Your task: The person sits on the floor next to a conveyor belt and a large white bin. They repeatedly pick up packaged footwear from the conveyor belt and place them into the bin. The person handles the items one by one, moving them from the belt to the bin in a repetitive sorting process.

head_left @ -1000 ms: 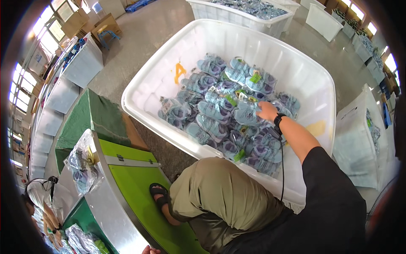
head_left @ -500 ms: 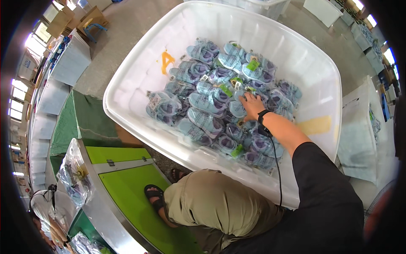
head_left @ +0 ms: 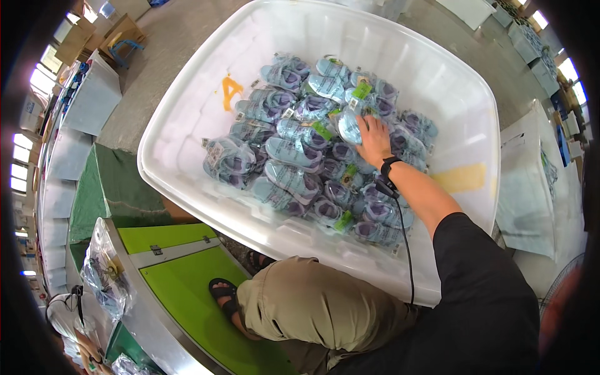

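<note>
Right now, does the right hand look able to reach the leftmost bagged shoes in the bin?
Probably yes: the right hand touches another bag, but the white bin is open on top, and nothing covers the leftmost bagged shoes.

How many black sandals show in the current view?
2. One sandal is by the lime-green cabinet panel; the other sandal is nearer the white bin, partly hidden by the trouser leg. Others may be hidden.

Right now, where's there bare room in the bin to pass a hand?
Right of the shoes, by the yellow patch; left of them, around the orange mark; and beyond them, toward the far wall. In the middle, shoes crowd around your right hand.
</note>
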`<state>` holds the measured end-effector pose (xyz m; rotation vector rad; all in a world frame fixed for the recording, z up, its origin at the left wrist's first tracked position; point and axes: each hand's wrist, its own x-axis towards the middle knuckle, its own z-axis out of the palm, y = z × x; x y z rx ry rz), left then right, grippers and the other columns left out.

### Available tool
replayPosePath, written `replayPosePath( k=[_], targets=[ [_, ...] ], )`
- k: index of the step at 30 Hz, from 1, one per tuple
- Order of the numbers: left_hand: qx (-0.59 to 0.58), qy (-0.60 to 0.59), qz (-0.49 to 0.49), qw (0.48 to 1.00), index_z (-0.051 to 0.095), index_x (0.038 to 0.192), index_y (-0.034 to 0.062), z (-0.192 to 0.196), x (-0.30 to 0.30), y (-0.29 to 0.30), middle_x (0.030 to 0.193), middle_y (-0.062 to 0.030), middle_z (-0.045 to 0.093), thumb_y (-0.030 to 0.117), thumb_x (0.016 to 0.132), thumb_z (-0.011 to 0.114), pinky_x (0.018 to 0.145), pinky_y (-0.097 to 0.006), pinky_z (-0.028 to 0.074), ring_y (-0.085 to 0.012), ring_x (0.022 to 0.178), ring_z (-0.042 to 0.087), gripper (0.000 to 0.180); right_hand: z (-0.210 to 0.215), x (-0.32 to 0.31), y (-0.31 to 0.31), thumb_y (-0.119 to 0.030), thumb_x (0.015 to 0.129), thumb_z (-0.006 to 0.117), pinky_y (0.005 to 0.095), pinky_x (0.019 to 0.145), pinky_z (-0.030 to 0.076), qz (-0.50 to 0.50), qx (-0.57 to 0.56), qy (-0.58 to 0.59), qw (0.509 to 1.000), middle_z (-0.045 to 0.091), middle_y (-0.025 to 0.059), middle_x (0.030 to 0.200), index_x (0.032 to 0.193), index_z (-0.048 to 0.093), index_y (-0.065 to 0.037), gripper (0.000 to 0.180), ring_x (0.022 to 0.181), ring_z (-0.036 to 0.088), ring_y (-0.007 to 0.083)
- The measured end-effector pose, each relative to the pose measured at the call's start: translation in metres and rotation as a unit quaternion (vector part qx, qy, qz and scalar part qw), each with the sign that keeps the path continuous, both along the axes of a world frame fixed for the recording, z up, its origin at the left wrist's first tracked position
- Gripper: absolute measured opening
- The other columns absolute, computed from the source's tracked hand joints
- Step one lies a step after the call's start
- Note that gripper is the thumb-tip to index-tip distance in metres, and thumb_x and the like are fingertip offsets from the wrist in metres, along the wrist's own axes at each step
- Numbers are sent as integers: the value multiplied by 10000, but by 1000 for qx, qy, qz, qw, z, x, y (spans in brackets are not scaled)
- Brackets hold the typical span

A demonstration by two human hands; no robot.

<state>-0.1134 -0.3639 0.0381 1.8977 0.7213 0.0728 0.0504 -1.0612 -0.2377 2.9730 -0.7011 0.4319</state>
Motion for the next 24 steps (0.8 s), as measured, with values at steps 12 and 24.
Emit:
replayPosePath(
  k=[12,24],
  targets=[
    [-108,-105,-98,984,622,1350,9,-22,13,25,968,-53,689,154,1077,646,578,-199,448,-93,701,576,310,16,-25,-35,-220,873,814,499,1074,472,70,178,18,981,602,175,1350,1440,595,-62,628,1291,563,393],
    [-90,10,-137,986,678,1277,-55,6,18,60,936,-86,725,184,1120,596,686,-280,586,-160,781,703,297,211,-20,59,-282,1033,685,256,813,480,139,652,-51,743,682,-43,1077,1210,703,-106,250,997,607,53]
  ],
)
